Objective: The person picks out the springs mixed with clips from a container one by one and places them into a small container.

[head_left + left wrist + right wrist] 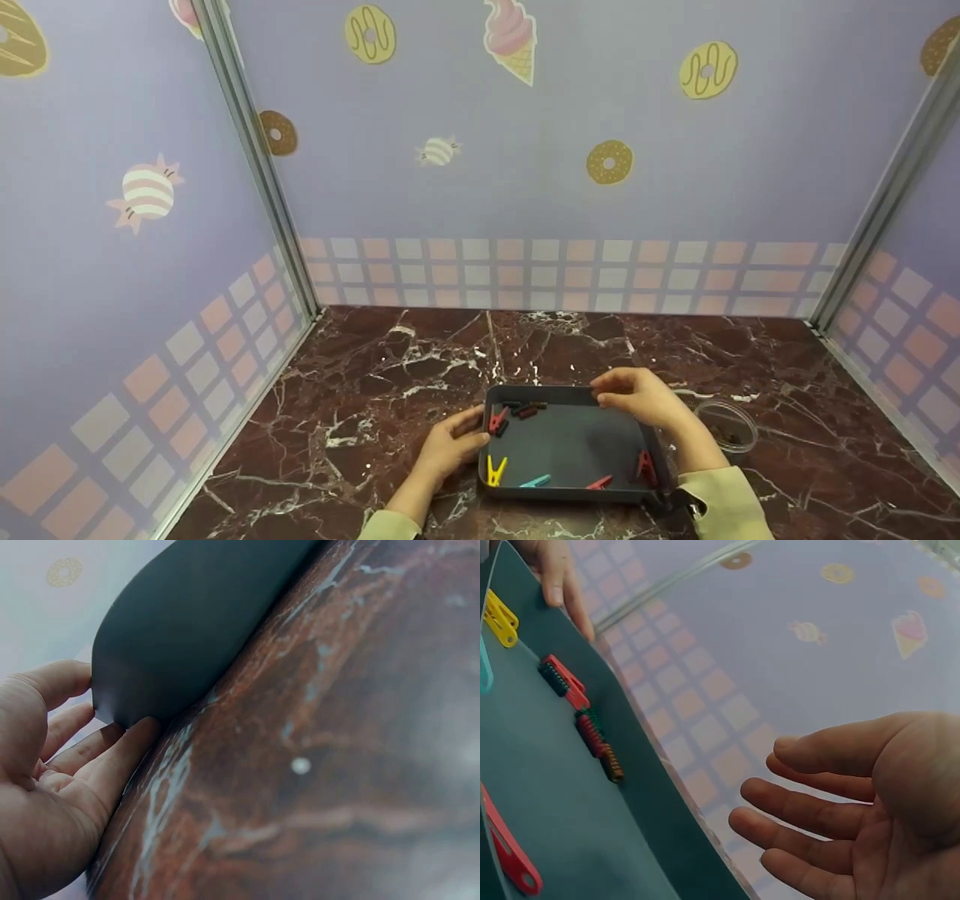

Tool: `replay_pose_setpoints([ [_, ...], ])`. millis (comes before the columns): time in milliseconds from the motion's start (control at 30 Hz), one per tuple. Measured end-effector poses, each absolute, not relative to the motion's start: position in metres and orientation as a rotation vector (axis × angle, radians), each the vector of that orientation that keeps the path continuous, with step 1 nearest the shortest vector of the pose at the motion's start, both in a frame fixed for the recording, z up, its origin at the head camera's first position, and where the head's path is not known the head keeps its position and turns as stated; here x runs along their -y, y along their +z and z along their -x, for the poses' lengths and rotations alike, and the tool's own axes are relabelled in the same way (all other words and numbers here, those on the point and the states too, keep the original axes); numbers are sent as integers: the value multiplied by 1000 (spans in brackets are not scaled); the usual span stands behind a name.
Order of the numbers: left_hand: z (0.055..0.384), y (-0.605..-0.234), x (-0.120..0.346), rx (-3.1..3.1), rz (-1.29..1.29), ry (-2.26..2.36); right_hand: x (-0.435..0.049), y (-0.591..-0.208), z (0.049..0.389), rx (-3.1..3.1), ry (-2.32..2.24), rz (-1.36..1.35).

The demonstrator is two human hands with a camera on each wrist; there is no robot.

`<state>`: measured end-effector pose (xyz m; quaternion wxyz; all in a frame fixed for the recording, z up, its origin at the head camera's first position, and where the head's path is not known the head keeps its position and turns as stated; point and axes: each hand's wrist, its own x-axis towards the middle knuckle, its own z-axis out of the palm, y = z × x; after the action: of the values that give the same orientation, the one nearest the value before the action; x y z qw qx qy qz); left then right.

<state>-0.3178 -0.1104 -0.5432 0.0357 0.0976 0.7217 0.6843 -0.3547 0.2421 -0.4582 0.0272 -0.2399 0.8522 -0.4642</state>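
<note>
A dark grey rectangular tray (555, 442) rests on the table. My left hand (450, 442) grips its left end, thumb at the rim and fingers against the outer wall (172, 630). Over the far right corner hovers my right hand (840, 802), fingers loosely spread, holding nothing. Inside the tray lie a yellow clothespin (496, 471), a light blue clothespin (535, 481) and several red clothespins (646, 466). Small ridged cylinders in dark green, dark red (589, 735) and brown (612, 763) are grouped in the far left corner, one beside a red clothespin (568, 682).
Right of the tray stands a clear round container (726, 427) with small dark bits in it, partly behind my right forearm. A dark strap or cord (679, 506) lies by the near right corner. Patterned walls (570, 274) enclose the marbled table (390, 375).
</note>
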Motion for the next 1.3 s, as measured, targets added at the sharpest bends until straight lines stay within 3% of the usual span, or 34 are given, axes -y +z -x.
replay_pose_setpoints([
  [1300,316,-541,110,-2223,-275,2093,-145,-473,403,-2627,-1088,896],
])
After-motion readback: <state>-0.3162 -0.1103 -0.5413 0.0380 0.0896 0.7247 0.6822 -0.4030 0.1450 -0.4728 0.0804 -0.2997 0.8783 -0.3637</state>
